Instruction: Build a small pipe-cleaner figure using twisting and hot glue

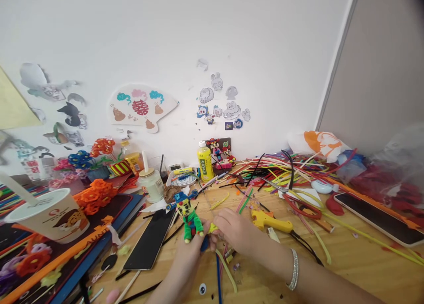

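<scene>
My left hand is closed around a small pipe-cleaner figure near the middle of the table. The figure has a blue hat, a yellow face with dark marks and green limbs, and it leans over my thumb. My right hand meets the left one, its fingers pinched on a yellow pipe-cleaner piece. Below the hands hang a blue pipe cleaner and a pale yellow-green one. The fingertips partly cover each other, so the exact contact is hidden.
A yellow glue gun lies right of my hands, with scissors behind it. A black phone and a paper cup stand left. Farther back are a yellow bottle and heaped pipe cleaners. Another phone rests far right.
</scene>
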Available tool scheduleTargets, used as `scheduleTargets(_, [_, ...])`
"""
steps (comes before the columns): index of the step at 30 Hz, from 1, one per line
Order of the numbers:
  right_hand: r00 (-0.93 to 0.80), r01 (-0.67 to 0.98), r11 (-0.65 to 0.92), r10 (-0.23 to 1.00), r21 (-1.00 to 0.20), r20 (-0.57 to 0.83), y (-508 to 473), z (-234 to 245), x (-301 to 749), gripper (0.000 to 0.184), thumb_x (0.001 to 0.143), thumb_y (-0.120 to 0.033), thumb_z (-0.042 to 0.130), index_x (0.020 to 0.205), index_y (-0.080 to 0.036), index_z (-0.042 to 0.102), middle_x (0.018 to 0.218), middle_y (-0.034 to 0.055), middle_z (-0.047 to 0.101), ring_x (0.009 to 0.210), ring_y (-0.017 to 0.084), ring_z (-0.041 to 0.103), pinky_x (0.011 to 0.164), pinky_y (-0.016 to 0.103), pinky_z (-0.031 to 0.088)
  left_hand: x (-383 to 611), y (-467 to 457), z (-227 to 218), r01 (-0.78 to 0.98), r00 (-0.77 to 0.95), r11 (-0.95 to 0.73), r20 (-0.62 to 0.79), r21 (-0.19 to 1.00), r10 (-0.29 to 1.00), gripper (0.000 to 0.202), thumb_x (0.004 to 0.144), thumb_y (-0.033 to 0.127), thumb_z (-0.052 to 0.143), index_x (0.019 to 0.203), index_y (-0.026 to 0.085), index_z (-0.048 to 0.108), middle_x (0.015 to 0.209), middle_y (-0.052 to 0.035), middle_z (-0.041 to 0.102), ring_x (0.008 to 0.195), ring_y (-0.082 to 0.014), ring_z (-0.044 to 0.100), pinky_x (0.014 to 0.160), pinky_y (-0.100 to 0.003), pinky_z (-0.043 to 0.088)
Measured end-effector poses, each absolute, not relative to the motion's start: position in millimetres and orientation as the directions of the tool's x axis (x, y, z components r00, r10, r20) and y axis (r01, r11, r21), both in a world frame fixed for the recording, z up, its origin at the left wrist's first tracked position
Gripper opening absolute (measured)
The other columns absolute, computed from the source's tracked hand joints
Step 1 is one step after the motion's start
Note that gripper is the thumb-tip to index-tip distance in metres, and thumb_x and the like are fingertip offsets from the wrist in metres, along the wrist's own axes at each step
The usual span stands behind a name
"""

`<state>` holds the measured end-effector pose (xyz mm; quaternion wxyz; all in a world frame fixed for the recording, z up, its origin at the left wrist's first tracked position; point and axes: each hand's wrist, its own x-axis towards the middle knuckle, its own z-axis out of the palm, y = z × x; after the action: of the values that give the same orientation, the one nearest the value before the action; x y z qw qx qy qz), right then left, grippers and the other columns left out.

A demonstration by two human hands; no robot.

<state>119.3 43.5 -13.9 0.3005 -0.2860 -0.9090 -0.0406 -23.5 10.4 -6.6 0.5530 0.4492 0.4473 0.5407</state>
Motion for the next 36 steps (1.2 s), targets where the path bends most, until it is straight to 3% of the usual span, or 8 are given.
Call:
scheduleTargets(4, [-0.63, 0.568, 0.807, 0.554, -0.163, 0.544, 44, -16, 118, 0.014, 0.088, -0.014, 0.04, 0.081, -0.016, 0.052, 0.08, 0.0061, 0.056, 0.075, 0.017, 0.049, 0.067, 0.027, 0.042, -28, 9, -9, 0.091, -0.131, -0.122, 0.134, 0.988, 0.982, 0.022, 0.066, 0.039, 0.062, 0.072, 0.018, 0.056, 0.054, 0.0005, 0.059, 0.046, -0.0138, 0.052, 0.042, -0.022, 0.04])
scheduleTargets(7, [-0.608, 0.566, 0.785, 0.604, -0.253, 0.515, 43, -15, 118, 0.011, 0.087, -0.015, 0.042, 0.084, -0.016, 0.052, 0.083, 0.0057, 0.057, 0.077, 0.017, 0.051, 0.068, 0.027, 0.042, -31, 8, -11, 0.187, -0.167, -0.178, 0.21, 0.966, 0.963, 0.024, 0.064, 0.035, 0.064, 0.079, 0.017, 0.06, 0.057, -0.0012, 0.062, 0.047, -0.0155, 0.054, 0.038, -0.022, 0.039])
scheduleTargets(11, [-0.538, 0.578, 0.718, 0.692, -0.388, 0.481, 40, -13, 115, 0.012, 0.088, -0.019, 0.042, 0.08, -0.017, 0.052, 0.079, 0.0038, 0.058, 0.075, 0.016, 0.053, 0.065, 0.026, 0.041, -31, 7, -13, 0.227, -0.159, -0.221, 0.26, 0.949, 0.952, 0.024, 0.065, 0.032, 0.063, 0.082, 0.016, 0.061, 0.062, -0.0032, 0.065, 0.052, -0.0184, 0.059, 0.041, -0.024, 0.043])
scheduleTargets(16, [-0.446, 0.542, 0.628, 0.778, -0.558, 0.443, 32, -10, 111, 0.022, 0.091, -0.023, 0.034, 0.076, -0.018, 0.049, 0.073, 0.001, 0.055, 0.068, 0.014, 0.051, 0.06, 0.024, 0.038, -30, 9, -12, 0.252, -0.114, -0.296, 0.332, 0.921, 0.936, 0.018, 0.065, 0.031, 0.061, 0.073, 0.015, 0.063, 0.066, -0.0055, 0.067, 0.062, -0.021, 0.062, 0.057, -0.029, 0.049])
scheduleTargets(20, [-0.406, 0.488, 0.543, 0.834, -0.683, 0.373, 25, -5, 107, 0.022, 0.091, -0.024, 0.034, 0.075, -0.019, 0.047, 0.068, -0.0012, 0.052, 0.062, 0.012, 0.048, 0.055, 0.022, 0.035, -31, 9, -15, 0.266, -0.128, -0.327, 0.369, 0.907, 0.921, 0.017, 0.066, 0.031, 0.061, 0.07, 0.015, 0.062, 0.066, -0.0063, 0.067, 0.064, -0.0212, 0.062, 0.062, -0.031, 0.05])
scheduleTargets(29, [-0.395, 0.434, 0.524, 0.842, -0.733, 0.368, 23, -8, 103, 0.027, 0.09, -0.022, 0.034, 0.072, -0.017, 0.053, 0.068, 0.0005, 0.055, 0.064, 0.013, 0.05, 0.059, 0.023, 0.036, -32, 6, -23, 0.318, -0.116, -0.336, 0.388, 0.886, 0.914, 0.012, 0.066, 0.027, 0.06, 0.069, 0.016, 0.064, 0.07, -0.0081, 0.068, 0.071, -0.0239, 0.064, 0.073, -0.036, 0.05])
scheduleTargets(33, [-0.406, 0.353, 0.369, 0.888, -0.86, 0.215, 27, -8, 103, 0.03, 0.091, -0.029, 0.031, 0.076, -0.016, 0.055, 0.068, 0.0002, 0.055, 0.064, 0.013, 0.051, 0.057, 0.022, 0.039, -34, 6, -26, 0.362, -0.074, -0.317, 0.366, 0.877, 0.928, 0.01, 0.066, 0.022, 0.057, 0.067, 0.017, 0.065, 0.07, -0.0086, 0.069, 0.078, -0.0263, 0.063, 0.079, -0.04, 0.048])
scheduleTargets(36, [-0.435, 0.374, 0.31, 0.891, -0.874, 0.131, 30, -8, 105, 0.03, 0.09, -0.032, 0.031, 0.075, -0.017, 0.053, 0.063, -0.0013, 0.051, 0.059, 0.013, 0.049, 0.051, 0.021, 0.037, -36, 9, -29, 0.366, -0.082, -0.316, 0.369, 0.875, 0.926, 0.012, 0.064, 0.022, 0.056, 0.07, 0.016, 0.065, 0.075, -0.0099, 0.069, 0.079, -0.0265, 0.063, 0.079, -0.04, 0.048])
